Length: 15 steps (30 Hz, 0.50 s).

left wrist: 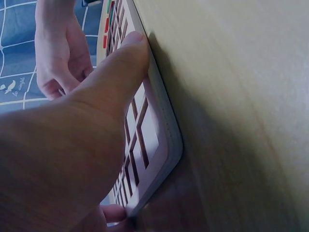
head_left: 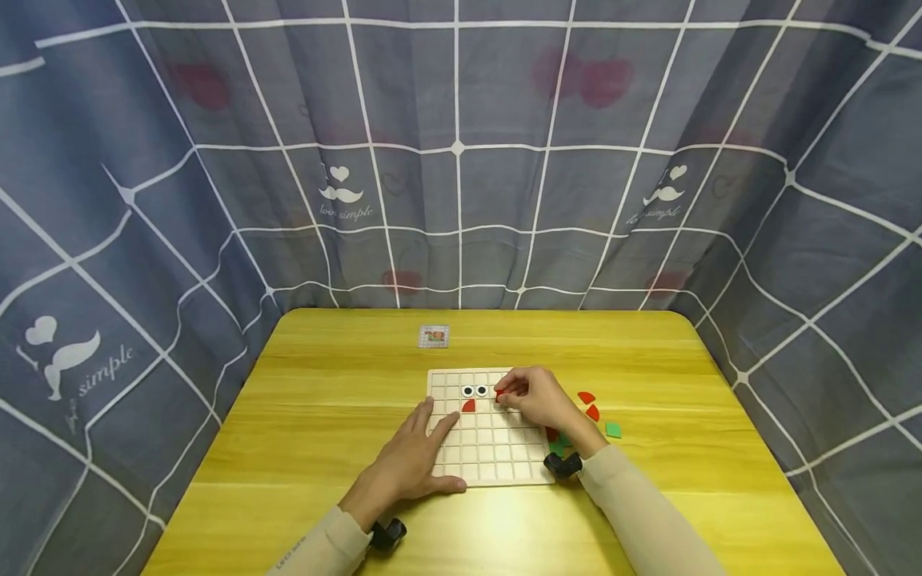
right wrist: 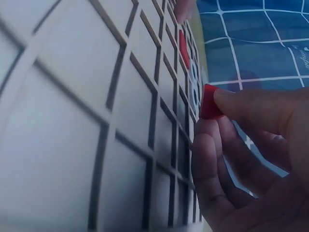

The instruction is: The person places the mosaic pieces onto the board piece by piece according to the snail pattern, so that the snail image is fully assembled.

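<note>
A pale wooden grid board (head_left: 490, 460) lies flat on the table. Two round eye pieces (head_left: 475, 391) sit side by side in its upper cells, with a red quarter-round piece (head_left: 469, 406) just below the left one. My left hand (head_left: 406, 456) rests at the board's left side, fingers spread, the thumb (left wrist: 120, 63) lying along the near edge. Over the upper right cells, my right hand (head_left: 536, 396) pinches a small red piece (right wrist: 210, 102) between thumb and fingers. Its full shape is partly covered by the fingertips.
Right of the board lie loose red pieces (head_left: 587, 397) and a green square (head_left: 613, 430). More red and green pieces (head_left: 558, 448) are partly hidden by the right wrist. A small picture card (head_left: 434, 336) lies beyond the board. A grid-patterned curtain (head_left: 461, 184) hangs behind the table.
</note>
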### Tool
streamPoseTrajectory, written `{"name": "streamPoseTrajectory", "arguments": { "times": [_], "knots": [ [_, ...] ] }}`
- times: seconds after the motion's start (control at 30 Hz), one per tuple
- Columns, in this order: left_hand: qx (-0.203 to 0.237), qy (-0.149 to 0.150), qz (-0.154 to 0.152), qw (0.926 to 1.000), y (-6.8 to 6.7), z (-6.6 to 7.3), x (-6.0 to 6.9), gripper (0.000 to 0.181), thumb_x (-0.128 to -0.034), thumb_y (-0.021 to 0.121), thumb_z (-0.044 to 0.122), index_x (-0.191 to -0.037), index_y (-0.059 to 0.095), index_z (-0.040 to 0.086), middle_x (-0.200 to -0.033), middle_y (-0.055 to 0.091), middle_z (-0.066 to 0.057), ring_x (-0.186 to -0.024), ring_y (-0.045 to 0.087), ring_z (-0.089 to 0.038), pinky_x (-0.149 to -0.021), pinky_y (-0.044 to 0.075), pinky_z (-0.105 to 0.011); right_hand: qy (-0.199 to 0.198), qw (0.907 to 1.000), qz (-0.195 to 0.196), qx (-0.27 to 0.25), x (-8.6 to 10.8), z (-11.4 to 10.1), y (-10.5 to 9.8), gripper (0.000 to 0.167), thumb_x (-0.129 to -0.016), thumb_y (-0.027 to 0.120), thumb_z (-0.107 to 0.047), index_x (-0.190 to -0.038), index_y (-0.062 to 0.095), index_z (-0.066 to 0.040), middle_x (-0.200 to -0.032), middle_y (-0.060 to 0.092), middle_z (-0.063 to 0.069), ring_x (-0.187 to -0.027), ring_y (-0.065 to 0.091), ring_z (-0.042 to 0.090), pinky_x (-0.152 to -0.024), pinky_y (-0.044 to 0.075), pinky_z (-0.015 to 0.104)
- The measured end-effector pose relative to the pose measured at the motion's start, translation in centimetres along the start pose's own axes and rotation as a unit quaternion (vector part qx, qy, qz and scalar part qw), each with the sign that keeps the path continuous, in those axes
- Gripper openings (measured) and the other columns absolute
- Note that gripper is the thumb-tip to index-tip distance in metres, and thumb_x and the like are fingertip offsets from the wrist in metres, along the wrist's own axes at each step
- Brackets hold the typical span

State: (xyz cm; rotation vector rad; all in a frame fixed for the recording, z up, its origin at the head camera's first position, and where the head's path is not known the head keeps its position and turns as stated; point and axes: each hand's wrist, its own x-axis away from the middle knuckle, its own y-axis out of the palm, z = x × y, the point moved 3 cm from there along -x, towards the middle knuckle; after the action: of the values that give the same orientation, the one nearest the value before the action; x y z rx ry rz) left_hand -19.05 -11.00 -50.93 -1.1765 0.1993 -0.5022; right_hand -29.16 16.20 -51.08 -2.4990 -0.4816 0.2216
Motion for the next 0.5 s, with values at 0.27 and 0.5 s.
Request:
{"name": "streamPoseTrajectory", "arguments": {
  "times": [0.27,0.5],
  "knots": [
    [-0.015,0.007,0.003,0.9999,0.2,0.2,-0.1,0.117,-0.0898,0.092,0.074,-0.179,0.045,0.015,-0.185,0.028,-0.040,-0.173,0.035,-0.059,-0.135,0.046,-0.066,-0.009,0.9993,-0.009,0.034,-0.9,-0.7,1.3,0.006,-0.104,0.087,-0.008,-0.109,0.090,-0.009,-0.100,0.088,0.002,-0.086,0.075,0.007,-0.081,0.063,0.023],
    [-0.020,0.005,0.002,0.9998,0.0,0.0,0.0,0.118,-0.0897,0.091,0.074,-0.180,0.044,0.015,-0.186,0.027,-0.040,-0.173,0.035,-0.059,-0.137,0.044,-0.065,-0.013,0.9989,-0.020,0.040,-1.7,-1.2,2.4,0.007,-0.104,0.086,-0.004,-0.108,0.090,-0.009,-0.095,0.087,0.001,-0.081,0.074,0.004,-0.077,0.061,0.021]
  ]
}}
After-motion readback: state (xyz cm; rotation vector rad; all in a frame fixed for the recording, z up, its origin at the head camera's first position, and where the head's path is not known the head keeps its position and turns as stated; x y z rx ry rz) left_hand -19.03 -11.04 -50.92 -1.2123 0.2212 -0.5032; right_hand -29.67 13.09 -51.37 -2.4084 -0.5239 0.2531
